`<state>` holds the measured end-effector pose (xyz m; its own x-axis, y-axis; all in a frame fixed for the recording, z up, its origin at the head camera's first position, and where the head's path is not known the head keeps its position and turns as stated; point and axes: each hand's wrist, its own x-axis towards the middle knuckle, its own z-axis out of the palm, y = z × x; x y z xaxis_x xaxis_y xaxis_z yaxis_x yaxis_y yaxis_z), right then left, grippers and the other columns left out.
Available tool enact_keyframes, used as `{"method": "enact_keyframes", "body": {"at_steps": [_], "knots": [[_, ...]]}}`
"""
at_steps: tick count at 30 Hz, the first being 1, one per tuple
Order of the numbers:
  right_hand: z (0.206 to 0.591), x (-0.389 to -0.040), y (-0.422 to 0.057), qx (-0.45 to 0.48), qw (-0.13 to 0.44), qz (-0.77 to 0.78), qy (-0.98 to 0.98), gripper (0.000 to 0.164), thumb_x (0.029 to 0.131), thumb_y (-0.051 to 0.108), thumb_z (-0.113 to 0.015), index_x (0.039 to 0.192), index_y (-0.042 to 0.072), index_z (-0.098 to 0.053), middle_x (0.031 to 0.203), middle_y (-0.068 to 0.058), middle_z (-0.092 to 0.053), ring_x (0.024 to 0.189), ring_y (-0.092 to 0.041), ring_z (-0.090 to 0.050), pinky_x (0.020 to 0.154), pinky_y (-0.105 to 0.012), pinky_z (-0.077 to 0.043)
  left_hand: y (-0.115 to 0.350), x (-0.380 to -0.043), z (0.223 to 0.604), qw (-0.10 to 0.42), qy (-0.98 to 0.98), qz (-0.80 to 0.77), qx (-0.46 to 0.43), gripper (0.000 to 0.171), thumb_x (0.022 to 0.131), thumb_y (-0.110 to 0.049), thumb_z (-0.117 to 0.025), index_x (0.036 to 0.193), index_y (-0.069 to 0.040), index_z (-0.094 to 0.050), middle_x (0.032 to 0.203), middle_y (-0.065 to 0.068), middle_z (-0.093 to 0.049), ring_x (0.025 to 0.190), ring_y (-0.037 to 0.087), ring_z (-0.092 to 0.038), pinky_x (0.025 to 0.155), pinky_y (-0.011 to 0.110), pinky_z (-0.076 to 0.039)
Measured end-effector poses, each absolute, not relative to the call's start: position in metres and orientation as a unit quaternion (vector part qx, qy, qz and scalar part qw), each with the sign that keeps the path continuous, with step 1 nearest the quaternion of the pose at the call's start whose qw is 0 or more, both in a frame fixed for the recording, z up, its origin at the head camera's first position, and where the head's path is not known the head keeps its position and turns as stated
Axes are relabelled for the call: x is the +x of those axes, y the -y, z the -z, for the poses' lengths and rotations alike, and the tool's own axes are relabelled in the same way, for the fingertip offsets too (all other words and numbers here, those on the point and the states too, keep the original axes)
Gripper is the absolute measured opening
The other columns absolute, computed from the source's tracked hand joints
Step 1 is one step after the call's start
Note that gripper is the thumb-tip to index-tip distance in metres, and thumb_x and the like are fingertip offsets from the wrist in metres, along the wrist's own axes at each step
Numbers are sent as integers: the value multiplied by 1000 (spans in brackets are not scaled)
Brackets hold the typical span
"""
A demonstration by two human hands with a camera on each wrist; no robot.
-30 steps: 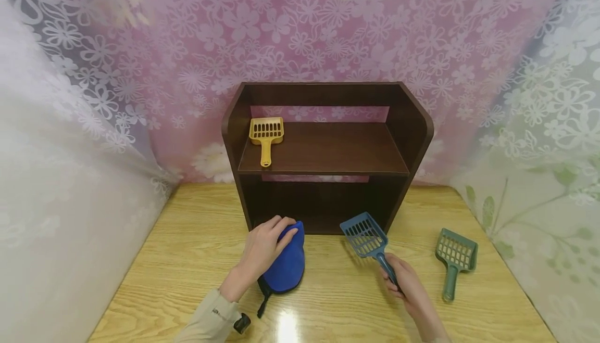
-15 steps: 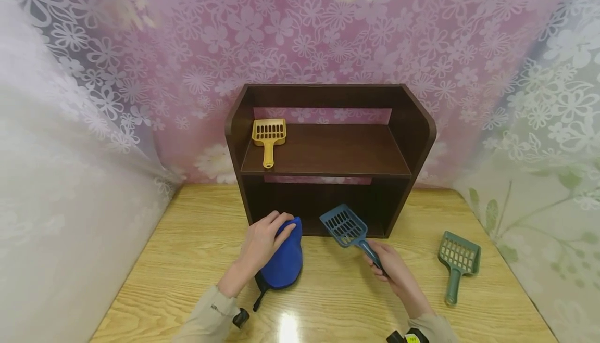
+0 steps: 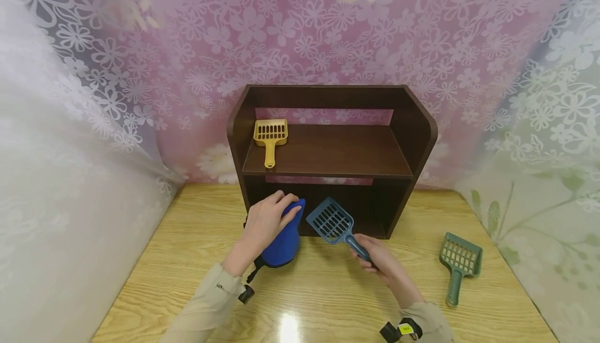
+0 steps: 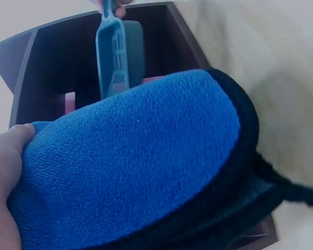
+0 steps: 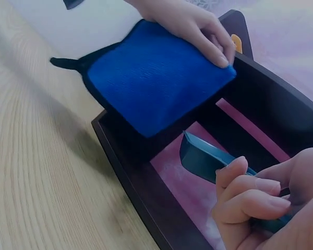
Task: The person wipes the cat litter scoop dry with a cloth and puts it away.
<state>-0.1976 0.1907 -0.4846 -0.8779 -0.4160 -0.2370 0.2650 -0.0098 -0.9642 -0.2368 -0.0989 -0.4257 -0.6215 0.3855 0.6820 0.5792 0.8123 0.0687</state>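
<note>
A blue cloth (image 3: 284, 241) with black edging and a black loop hangs folded from my left hand (image 3: 268, 221), pinched between thumb and fingers in front of the lower shelf. My right hand (image 3: 378, 257) grips the handle of a blue slotted litter scoop (image 3: 332, 220), its head tilted up beside the cloth. Cloth and scoop stand apart in the head view. From the left wrist view, the cloth (image 4: 130, 156) fills the middle, with the scoop (image 4: 112, 57) behind it. In the right wrist view, the fingers of my right hand (image 5: 266, 203) curl round the scoop's handle.
A dark brown two-tier shelf (image 3: 328, 175) stands at the table's back. On its upper board, at the left, lies a yellow litter scoop (image 3: 270, 140). A green litter scoop (image 3: 459, 262) rests on the wooden table (image 3: 328, 306) at the right. Floral curtains enclose the back and sides.
The blue scoop has moved left and slightly up, closer to the cloth. My left hand has raised the cloth off the table toward the shelf. The yellow and green scoops stay put.
</note>
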Motion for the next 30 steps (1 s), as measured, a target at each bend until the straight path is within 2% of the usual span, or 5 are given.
{"method": "enact_keyframes", "body": {"at_steps": [10, 14, 20, 30], "knots": [[481, -200, -177, -81, 260, 709, -651, 39, 102, 29, -27, 117, -6, -37, 78, -2, -47, 44, -3, -31, 39, -17, -28, 62, -240, 405, 363, 873, 80, -315, 23, 89, -44, -56, 100, -26, -65, 76, -5, -50, 59, 6, -45, 50, 18, -38], [478, -199, -171, -97, 251, 704, -657, 36, 102, 29, -27, 111, -3, -42, 76, -2, -46, 42, -2, -30, 37, -16, -27, 46, -239, 416, 354, 870, 78, -333, 22, 88, -42, -58, 98, -24, -65, 78, -6, -51, 60, 5, -47, 52, 17, -40], [471, -197, -160, -102, 231, 694, -675, 32, 102, 28, -29, 104, 1, -47, 74, -5, -46, 39, -4, -28, 36, -19, -23, 35, -237, 440, 321, 878, 93, -342, 21, 88, -41, -59, 96, -23, -68, 78, -8, -53, 55, 2, -46, 47, 15, -38], [467, -196, -153, -84, 207, 670, -708, 33, 102, 28, -32, 104, -2, -46, 74, -8, -47, 38, -7, -27, 36, -19, -23, 34, -240, 458, 305, 887, 93, -335, 22, 89, -41, -57, 96, -25, -70, 74, -9, -51, 52, 2, -41, 45, 14, -33]]}}
